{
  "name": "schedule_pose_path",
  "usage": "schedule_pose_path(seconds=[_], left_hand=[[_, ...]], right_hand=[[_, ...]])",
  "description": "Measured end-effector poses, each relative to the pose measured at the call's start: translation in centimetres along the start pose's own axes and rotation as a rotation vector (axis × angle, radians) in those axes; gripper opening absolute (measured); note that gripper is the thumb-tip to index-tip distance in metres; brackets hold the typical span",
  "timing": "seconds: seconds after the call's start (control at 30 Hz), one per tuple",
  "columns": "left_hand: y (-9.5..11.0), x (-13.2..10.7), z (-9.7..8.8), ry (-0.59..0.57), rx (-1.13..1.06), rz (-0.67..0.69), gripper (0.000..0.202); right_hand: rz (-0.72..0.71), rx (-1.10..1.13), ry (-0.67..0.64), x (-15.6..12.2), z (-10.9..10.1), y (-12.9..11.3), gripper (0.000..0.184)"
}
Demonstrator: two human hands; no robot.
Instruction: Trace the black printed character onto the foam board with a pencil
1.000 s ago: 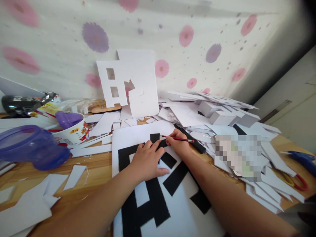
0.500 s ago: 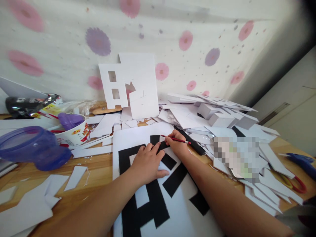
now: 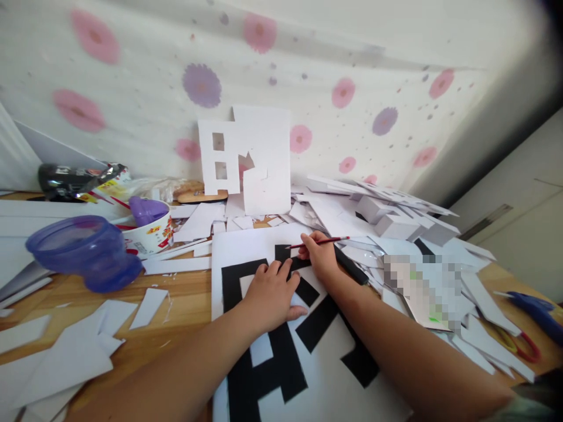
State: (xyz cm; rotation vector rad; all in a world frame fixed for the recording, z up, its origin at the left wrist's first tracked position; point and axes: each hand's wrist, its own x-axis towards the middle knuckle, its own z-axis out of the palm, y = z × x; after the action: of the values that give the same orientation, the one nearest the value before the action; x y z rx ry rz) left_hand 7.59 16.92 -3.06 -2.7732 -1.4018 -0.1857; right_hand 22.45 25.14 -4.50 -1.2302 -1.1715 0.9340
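A white foam board or card lies before me, and on it rests a black cut-out sheet with rectangular openings. My left hand presses flat on the black sheet, its fingers spread and thumb out to the side. In my right hand is a slim red pencil, pinched near its front end, with the tip pointing left above the sheet's upper part. Whether the tip touches the sheet, I cannot tell. My right forearm covers part of the sheet's right side.
A white panel with window holes stands against the flowered curtain. White scraps and a blue-purple plastic container lie left, beside a paper cup. Right are piled white pieces, red-and-yellow-handled scissors and a blue tool.
The whole view has shifted, so things sit further right. My right hand has lifted slightly and the pencil lies at a different slant. My left hand stays flat on the black sheet.
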Motion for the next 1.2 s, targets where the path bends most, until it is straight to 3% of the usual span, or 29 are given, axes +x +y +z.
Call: schedule_pose_path(seconds=[0.2, 0.47, 0.67, 1.0, 1.2], left_hand=[[0.0, 0.0, 0.2, 0.008, -0.019, -0.003, 0.069], [-1.5, 0.4, -0.4, -0.021, -0.076, -0.009, 0.065], [-3.7, 0.5, -0.3, -0.016, -0.066, -0.132, 0.068], [-3.8, 1.0, -0.4, -0.091, -0.072, -0.193, 0.077], [-3.9, 0.9, -0.4, -0.074, -0.071, -0.180, 0.077]], right_hand=[[-0.051, -0.028, -0.005, 1.0, 2.3, 0.1, 0.030], [-0.034, -0.065, 0.005, 1.1, 2.0, 0.7, 0.028], [-0.020, -0.081, -0.031, 1.2, 2.1, 0.7, 0.028], [-0.014, -0.138, -0.021, 1.3, 2.3, 0.2, 0.025], [-0.004, -0.144, 0.017, 1.4, 2.2, 0.3, 0.024]])
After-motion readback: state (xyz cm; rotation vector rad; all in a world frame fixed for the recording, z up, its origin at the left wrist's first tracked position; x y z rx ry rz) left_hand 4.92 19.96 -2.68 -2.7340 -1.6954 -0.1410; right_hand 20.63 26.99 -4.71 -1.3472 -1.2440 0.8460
